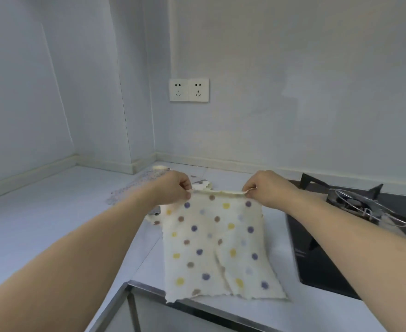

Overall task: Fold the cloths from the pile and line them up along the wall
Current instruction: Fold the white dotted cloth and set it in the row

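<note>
While both hands [217,189] pinch its top corners, dotted cloth [217,245] drapes onto counter [53,212].

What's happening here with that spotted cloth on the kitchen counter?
A person is folding cloths. The left hand and right hand each pinch a far corner of a cream polka-dot cloth, lifting that edge while its near part lies on the white countertop. A few more cloths lie rumpled just behind, near the corner of the wall. A black gas hob sits to the right. No folded cloth is visible along the wall yet.
</note>
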The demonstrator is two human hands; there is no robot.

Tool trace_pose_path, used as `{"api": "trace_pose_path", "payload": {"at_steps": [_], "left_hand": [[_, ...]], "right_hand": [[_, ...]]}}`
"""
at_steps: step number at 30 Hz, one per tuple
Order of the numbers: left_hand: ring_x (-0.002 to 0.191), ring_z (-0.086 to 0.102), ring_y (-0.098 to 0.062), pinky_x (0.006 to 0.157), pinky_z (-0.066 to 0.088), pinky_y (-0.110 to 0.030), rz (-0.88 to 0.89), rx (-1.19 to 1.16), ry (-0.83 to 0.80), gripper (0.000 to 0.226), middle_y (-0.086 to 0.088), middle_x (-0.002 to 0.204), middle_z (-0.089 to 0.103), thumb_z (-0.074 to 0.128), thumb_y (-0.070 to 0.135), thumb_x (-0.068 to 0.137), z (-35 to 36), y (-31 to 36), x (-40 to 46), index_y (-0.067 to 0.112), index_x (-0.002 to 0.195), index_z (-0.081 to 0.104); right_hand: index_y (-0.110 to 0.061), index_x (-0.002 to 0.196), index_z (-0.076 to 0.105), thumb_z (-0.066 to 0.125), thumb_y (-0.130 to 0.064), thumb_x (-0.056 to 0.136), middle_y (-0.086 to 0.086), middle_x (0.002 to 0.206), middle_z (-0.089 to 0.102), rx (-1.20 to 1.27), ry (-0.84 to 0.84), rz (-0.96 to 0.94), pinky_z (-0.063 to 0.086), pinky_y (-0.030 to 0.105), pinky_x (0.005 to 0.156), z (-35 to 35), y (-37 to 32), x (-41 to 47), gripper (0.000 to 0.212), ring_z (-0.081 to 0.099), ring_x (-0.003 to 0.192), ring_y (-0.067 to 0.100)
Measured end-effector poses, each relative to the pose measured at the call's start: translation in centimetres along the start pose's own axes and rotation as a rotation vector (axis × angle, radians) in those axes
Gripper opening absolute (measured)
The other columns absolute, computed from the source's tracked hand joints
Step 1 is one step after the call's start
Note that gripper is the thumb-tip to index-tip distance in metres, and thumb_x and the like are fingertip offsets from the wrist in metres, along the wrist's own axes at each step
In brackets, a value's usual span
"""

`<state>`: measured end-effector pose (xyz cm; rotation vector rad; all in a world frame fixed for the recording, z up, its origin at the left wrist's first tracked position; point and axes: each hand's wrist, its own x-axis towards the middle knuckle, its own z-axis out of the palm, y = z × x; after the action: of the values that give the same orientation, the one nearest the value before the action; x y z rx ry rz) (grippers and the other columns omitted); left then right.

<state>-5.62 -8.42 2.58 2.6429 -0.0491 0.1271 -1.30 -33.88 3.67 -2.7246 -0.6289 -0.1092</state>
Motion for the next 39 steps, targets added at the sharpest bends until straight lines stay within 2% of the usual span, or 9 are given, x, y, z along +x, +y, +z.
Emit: {"api": "trace_pose_path", "payload": {"at_steps": [5, 9, 14, 17, 20, 24, 29, 34, 39], "left_hand": [[0.069, 0.049, -0.013, 0.056, 0.038, -0.023, 0.087, 0.055, 0.033, 0.008, 0.003, 0.085, 0.06, 0.059, 0.013, 0.089, 1.7, -0.4, -0.8, 0.02, 0.084, 0.057], [0.059, 0.048, -0.001, 0.054, 0.037, -0.016, 0.172, -0.017, 0.067, 0.006, 0.005, 0.085, 0.065, 0.058, 0.015, 0.089, 2.2, 0.2, -6.2, 0.02, 0.087, 0.06], [0.071, 0.049, -0.003, 0.066, 0.04, -0.019, 0.347, -0.018, 0.034, 0.007, 0.012, 0.087, 0.057, 0.059, 0.019, 0.091, 5.3, 0.0, -13.2, 0.02, 0.095, 0.065], [0.08, 0.051, -0.002, 0.074, 0.045, -0.023, 0.433, 0.025, 0.011, 0.016, 0.013, 0.093, 0.057, 0.055, 0.022, 0.094, 9.1, -1.3, -15.2, 0.022, 0.102, 0.068], [0.086, 0.05, -0.002, 0.076, 0.041, -0.017, 0.441, -0.088, 0.122, 0.021, 0.018, 0.089, 0.052, 0.054, 0.035, 0.092, 11.1, -2.4, -15.7, 0.027, 0.104, 0.07], [0.092, 0.046, -0.004, 0.081, 0.039, -0.017, 0.491, 0.009, 0.093, 0.037, 0.017, 0.093, 0.051, 0.044, 0.056, 0.086, 10.9, -2.7, -14.9, 0.032, 0.105, 0.065], [0.083, 0.049, -0.018, 0.077, 0.043, -0.032, 0.519, 0.234, 0.187, 0.029, 0.008, 0.089, 0.055, 0.036, 0.038, 0.094, 10.0, -3.0, -14.1, 0.022, 0.092, 0.059], [0.07, 0.044, -0.022, 0.06, 0.032, -0.035, 0.362, 0.21, 0.288, 0.007, 0.007, 0.078, 0.042, 0.039, 0.016, 0.101, 8.6, -3.3, -14.1, 0.017, 0.099, 0.045], [0.066, 0.052, -0.028, 0.063, 0.046, -0.042, 0.342, 0.227, 0.256, 0.012, 0.001, 0.078, 0.055, 0.034, 0.032, 0.103, 7.6, -4.0, -14.1, 0.023, 0.1, 0.042]], "right_hand": [[-0.024, 0.085, 0.068, 0.044, -0.004, 0.084, -0.004, 0.095, 0.069, 0.041, 0.082, 0.002, 0.054, 0.035, 0.079, 2.1, 0.4, -0.6, 0.031, 0.062, 0.085, 0.014], [-0.022, 0.089, 0.062, 0.043, -0.006, 0.085, -0.005, 0.093, 0.062, 0.019, 0.076, -0.028, 0.051, 0.034, 0.076, 3.3, -0.1, -5.6, 0.025, 0.058, 0.086, 0.017], [-0.02, 0.086, 0.054, 0.041, -0.008, 0.086, -0.007, 0.089, 0.056, -0.033, 0.057, 0.022, 0.045, 0.031, 0.068, 5.6, -0.1, -11.9, 0.018, 0.062, 0.082, 0.018], [-0.023, 0.086, 0.053, 0.042, -0.005, 0.086, -0.005, 0.098, 0.054, -0.027, 0.065, 0.034, 0.042, 0.03, 0.075, 8.3, 0.2, -14.3, 0.022, 0.054, 0.097, 0.019], [-0.018, 0.088, 0.058, 0.043, -0.006, 0.088, -0.006, 0.103, 0.057, 0.076, 0.239, 0.087, 0.04, 0.029, 0.072, 10.6, 0.6, -15.1, 0.02, 0.052, 0.091, 0.016], [-0.015, 0.086, 0.06, 0.045, -0.008, 0.088, -0.005, 0.1, 0.06, 0.095, 0.295, 0.111, 0.043, 0.03, 0.069, 10.6, 1.0, -14.4, 0.017, 0.054, 0.084, 0.016], [-0.019, 0.086, 0.06, 0.049, -0.014, 0.085, -0.008, 0.102, 0.06, 0.095, 0.266, 0.137, 0.047, 0.033, 0.078, 10.5, 0.8, -14.5, 0.012, 0.056, 0.09, 0.016], [-0.028, 0.108, 0.053, 0.056, -0.033, 0.085, -0.016, 0.111, 0.052, 0.007, 0.122, 0.045, 0.031, 0.03, 0.087, 10.1, 0.6, -14.4, 0.024, 0.048, 0.104, 0.011], [-0.029, 0.098, 0.062, 0.061, -0.037, 0.089, -0.019, 0.102, 0.062, 0.172, 0.146, 0.075, 0.04, 0.032, 0.086, 10.2, 0.8, -14.5, 0.012, 0.055, 0.096, 0.007]]}}
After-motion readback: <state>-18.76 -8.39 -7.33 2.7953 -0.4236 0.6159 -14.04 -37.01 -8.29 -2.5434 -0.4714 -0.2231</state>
